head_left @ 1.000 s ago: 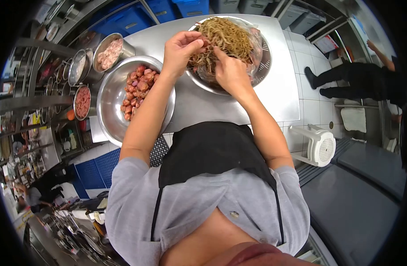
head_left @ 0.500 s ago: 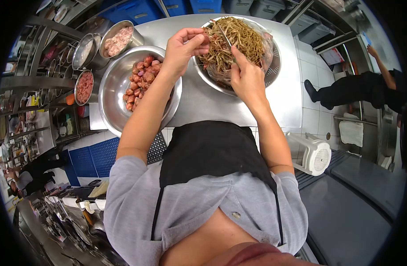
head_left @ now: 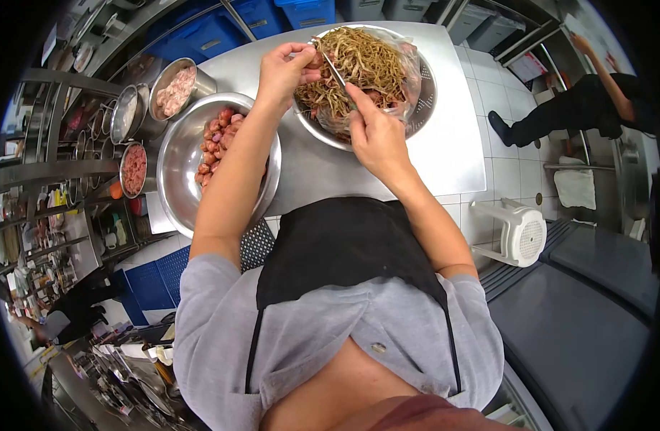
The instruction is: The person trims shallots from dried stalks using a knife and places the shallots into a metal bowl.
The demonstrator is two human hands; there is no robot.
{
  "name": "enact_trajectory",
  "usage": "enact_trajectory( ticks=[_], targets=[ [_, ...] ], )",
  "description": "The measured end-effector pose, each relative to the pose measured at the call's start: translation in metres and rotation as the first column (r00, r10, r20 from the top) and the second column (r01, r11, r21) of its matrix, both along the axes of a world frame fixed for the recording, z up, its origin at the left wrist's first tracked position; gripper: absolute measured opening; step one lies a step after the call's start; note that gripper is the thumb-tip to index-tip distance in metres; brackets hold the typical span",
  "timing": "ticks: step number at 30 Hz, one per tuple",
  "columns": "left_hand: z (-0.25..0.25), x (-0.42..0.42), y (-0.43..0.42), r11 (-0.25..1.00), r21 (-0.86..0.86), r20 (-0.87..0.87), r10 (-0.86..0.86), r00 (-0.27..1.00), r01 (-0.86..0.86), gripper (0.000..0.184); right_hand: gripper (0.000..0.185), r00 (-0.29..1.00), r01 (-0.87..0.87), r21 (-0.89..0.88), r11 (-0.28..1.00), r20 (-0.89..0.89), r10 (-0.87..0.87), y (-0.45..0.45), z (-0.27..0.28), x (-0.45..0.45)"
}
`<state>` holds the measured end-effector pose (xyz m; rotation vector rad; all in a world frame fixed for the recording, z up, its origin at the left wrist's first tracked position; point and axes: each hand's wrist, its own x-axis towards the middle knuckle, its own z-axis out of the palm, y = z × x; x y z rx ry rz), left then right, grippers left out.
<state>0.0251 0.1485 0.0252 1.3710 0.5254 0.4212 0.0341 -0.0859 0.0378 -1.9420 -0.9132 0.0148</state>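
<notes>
Between the fingers of my left hand (head_left: 281, 75) is a shallot (head_left: 315, 60), held over the left rim of a colander. My right hand (head_left: 379, 136) grips a knife (head_left: 334, 70) by its handle, and the blade tip points at the shallot. Dry, straw-like stalks and tops (head_left: 366, 61) are heaped in the colander (head_left: 425, 90), partly in a clear plastic bag (head_left: 412, 70). Left of my forearm, a large steel bowl (head_left: 173, 165) holds many reddish shallots (head_left: 213, 144); my forearm hides part of it.
Steel pots of pale meat (head_left: 174, 92) and minced meat (head_left: 134, 169) stand left of the bowl. Blue bins (head_left: 307, 11) line the far side of the steel table (head_left: 452, 144). A white stool (head_left: 524, 237) stands at right; another person (head_left: 581, 108) is beyond it.
My right hand has brought the knife leftward, so its blade now meets the shallot's edge in my left hand. The whole view has turned slightly.
</notes>
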Motion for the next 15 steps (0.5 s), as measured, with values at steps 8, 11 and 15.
enact_trajectory(
  ticks=[8, 11, 15],
  targets=[
    [-0.006, 0.012, -0.004, 0.996, -0.080, -0.102, -0.056, 0.993, 0.048, 0.026, 0.047, 0.999, 0.019, 0.013, 1.000, 0.041, -0.020, 0.005, -0.012, 0.007],
    [-0.003, 0.011, -0.009, 0.994, -0.112, -0.087, -0.013, 0.996, 0.003, 0.027, 0.047, 0.997, 0.027, 0.024, 0.999, 0.066, -0.029, 0.004, -0.013, 0.007],
    [-0.001, 0.009, -0.011, 0.995, -0.101, -0.106, 0.000, 0.994, -0.011, 0.025, 0.047, 0.994, 0.032, -0.007, 0.999, 0.106, -0.031, 0.004, -0.011, 0.006]
  ],
)
